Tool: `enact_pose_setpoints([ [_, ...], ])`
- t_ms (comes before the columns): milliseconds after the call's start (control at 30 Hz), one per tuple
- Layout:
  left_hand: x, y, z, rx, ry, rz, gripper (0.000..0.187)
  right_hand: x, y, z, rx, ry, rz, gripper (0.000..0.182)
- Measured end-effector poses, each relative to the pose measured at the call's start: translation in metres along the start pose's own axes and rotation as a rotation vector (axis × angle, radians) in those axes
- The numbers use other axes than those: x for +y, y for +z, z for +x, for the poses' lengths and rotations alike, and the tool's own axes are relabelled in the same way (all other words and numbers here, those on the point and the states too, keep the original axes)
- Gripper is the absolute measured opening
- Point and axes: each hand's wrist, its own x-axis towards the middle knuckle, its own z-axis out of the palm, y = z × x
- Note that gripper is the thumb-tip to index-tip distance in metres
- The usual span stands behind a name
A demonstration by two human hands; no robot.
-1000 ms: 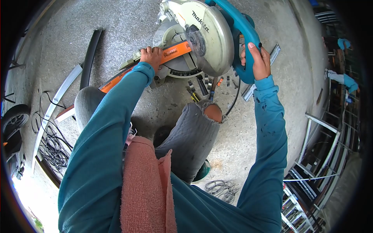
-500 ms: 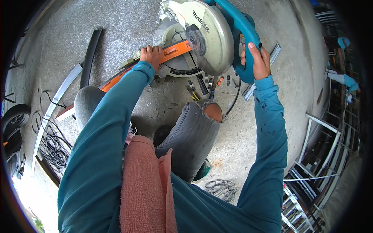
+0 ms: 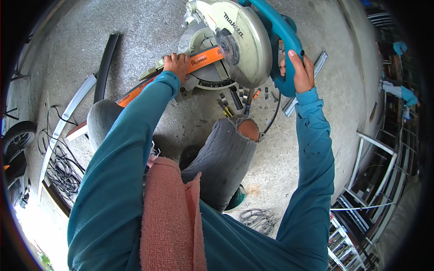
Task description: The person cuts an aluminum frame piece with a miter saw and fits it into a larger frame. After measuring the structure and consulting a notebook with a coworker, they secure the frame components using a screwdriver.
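Closest in, bottom middle, a pink towel [image 3: 167,217] hangs down the front. Room's tight there: the left knee [image 3: 101,119] is right by the orange bar [image 3: 203,60], and the right knee [image 3: 247,130] is close under some small tools [image 3: 235,98] on the concrete floor [image 3: 144,40], centre of frame.

The bar runs on a slant, long axis going from the left knee at mid left up to the saw [image 3: 253,58] at top centre, upper right end meeting the round guard. Straight edges, bright orange face, printed lettering. The knee and arm cover part of it, so I can't tell where the lower end stops.

Left hand [image 3: 176,64] is on the bar, fingers closed down over it a little short of the guard. Right hand [image 3: 300,71], upper right of centre, has its fingers wrapped round the teal handle [image 3: 287,34]. Saw body's pale grey-green.

Further out, a good stretch of floor lies between the saw and the black strip [image 3: 106,67] at upper left, with a silver strip [image 3: 68,113] next to that. Over on the right there's more concrete, then metal frames [image 3: 376,142] along the far edge.
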Motion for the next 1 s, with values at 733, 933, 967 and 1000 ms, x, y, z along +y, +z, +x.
enact_pose_setpoints([
  [733,0.001,0.005,0.001,0.019,0.001,0.010,0.064,-0.011,-0.002,0.005,-0.006,0.033,-0.021,0.042],
  [933,0.001,0.005,0.001,0.027,0.003,0.034,0.065,-0.001,-0.002,0.000,0.006,0.013,-0.015,0.041],
  [967,0.001,0.005,0.001,0.023,0.003,0.025,0.065,0.001,-0.002,0.000,0.003,0.012,-0.011,0.041],
  [1000,0.001,0.005,0.001,0.018,0.004,0.016,0.065,0.002,-0.002,0.000,0.000,0.010,-0.007,0.041],
])
